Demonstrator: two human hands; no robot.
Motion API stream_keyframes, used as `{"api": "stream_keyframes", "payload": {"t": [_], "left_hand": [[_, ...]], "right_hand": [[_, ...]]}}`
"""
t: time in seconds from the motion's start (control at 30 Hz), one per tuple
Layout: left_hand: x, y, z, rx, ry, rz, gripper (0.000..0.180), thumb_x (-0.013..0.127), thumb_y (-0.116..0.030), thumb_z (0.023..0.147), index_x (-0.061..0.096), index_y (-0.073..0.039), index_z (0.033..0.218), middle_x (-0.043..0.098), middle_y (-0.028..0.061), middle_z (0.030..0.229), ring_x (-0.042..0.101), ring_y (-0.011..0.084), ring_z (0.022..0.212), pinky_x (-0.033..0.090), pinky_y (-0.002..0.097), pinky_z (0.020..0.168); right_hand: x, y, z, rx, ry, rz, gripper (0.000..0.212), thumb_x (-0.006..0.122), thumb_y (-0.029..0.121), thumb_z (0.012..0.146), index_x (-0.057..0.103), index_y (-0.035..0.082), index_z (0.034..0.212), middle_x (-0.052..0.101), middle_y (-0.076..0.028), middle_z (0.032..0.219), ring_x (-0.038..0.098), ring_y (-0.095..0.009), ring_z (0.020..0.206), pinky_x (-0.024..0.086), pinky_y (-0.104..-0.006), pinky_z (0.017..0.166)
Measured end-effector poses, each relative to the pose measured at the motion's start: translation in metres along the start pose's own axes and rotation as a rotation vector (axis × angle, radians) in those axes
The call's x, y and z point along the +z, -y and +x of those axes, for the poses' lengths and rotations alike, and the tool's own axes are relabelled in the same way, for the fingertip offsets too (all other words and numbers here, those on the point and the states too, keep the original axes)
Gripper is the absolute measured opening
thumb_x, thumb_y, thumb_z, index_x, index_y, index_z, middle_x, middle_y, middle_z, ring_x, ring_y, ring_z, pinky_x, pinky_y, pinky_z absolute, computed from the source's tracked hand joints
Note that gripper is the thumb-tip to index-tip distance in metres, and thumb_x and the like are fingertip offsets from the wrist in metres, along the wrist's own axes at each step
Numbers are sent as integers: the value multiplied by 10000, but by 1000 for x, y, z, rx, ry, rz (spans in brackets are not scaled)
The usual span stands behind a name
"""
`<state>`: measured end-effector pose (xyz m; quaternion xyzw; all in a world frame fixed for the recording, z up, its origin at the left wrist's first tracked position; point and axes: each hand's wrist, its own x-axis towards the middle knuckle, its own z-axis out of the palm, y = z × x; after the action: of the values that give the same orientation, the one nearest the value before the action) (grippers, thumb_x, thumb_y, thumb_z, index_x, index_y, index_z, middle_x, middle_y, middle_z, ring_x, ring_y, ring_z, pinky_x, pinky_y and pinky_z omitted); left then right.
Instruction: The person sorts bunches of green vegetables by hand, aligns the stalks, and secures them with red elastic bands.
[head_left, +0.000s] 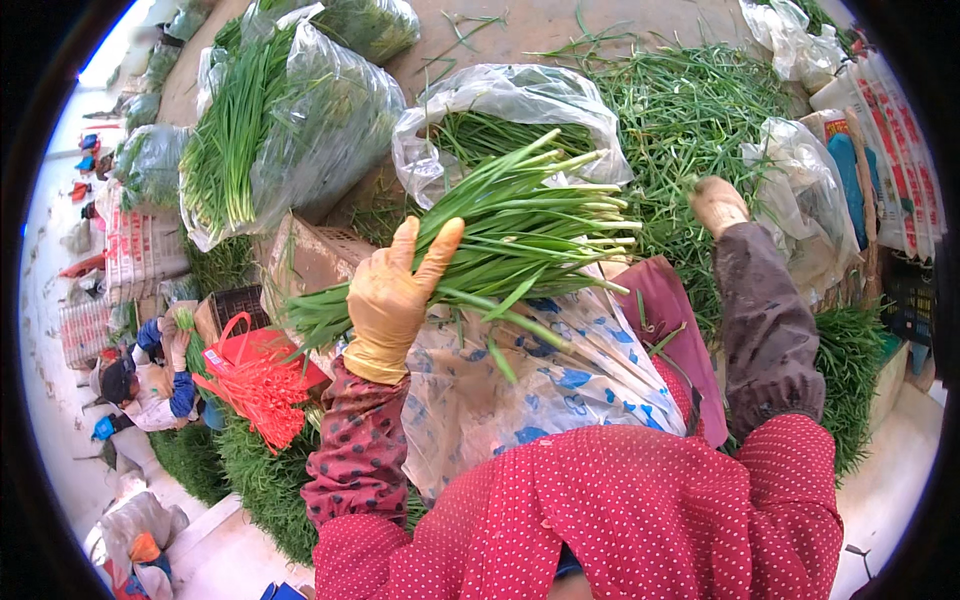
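A bunch of green chives is lying across the gloved left hand, which is gripping it at centre, fingers partly raised. The right hand is reaching far right into a loose chive heap; whether it is gripping cannot be told. Clear plastic bags at far left are holding more chives.
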<state>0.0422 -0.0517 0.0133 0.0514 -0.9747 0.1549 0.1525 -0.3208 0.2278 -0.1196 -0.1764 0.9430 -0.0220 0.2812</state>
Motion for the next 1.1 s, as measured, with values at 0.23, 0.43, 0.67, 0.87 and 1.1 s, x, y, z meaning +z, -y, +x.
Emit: {"api": "stream_keyframes", "payload": {"t": [0.23, 0.43, 0.67, 0.87, 1.1], "left_hand": [[-1, 13, -4, -133, -32, -190, 697, 673, -76, 718, 532, -284, 1369, 620, 102, 1193, 624, 266, 732, 514, 359, 627], [4, -2, 3, -352, 191, -1021, 625, 709, 24, 771, 532, -101, 1358, 674, 106, 1147, 677, 222, 971, 528, 320, 861], [-7, -2, -24, -937, 583, -1626, 492, 730, 98, 707, 613, -30, 1167, 678, 35, 1043, 627, 139, 912, 521, 294, 806], [-15, -7, -13, -970, 694, -1782, 451, 734, 109, 679, 645, -41, 1095, 671, 16, 950, 613, 119, 796, 499, 261, 681], [-20, -8, -16, -1026, 802, -1706, 434, 751, 67, 664, 644, -27, 1074, 649, 14, 863, 586, 119, 683, 474, 265, 592]], "right_hand": [[-36, 51, -57, -661, 403, 788, 852, 757, 24, 716, 368, 105, 1470, 526, -115, 1385, 492, -207, 1271, 439, -331, 1003], [-7, 141, -54, -676, 949, 1775, 257, 687, 48, 852, 640, 54, 1105, 671, -18, 997, 611, -92, 854, 519, -254, 791], [-16, 168, -103, -658, -314, 1140, 299, 668, 293, 883, 667, 48, 1054, 697, -110, 854, 660, -215, 796, 507, -331, 747], [-47, 167, -93, -707, -414, 249, 222, 492, 279, 960, 616, 118, 1051, 664, -162, 760, 655, -360, 730, 514, -450, 630], [-65, 116, 2, -485, -211, -198, 252, 549, 198, 923, 615, 36, 1104, 693, -191, 846, 698, -284, 741, 541, -403, 626]]}}
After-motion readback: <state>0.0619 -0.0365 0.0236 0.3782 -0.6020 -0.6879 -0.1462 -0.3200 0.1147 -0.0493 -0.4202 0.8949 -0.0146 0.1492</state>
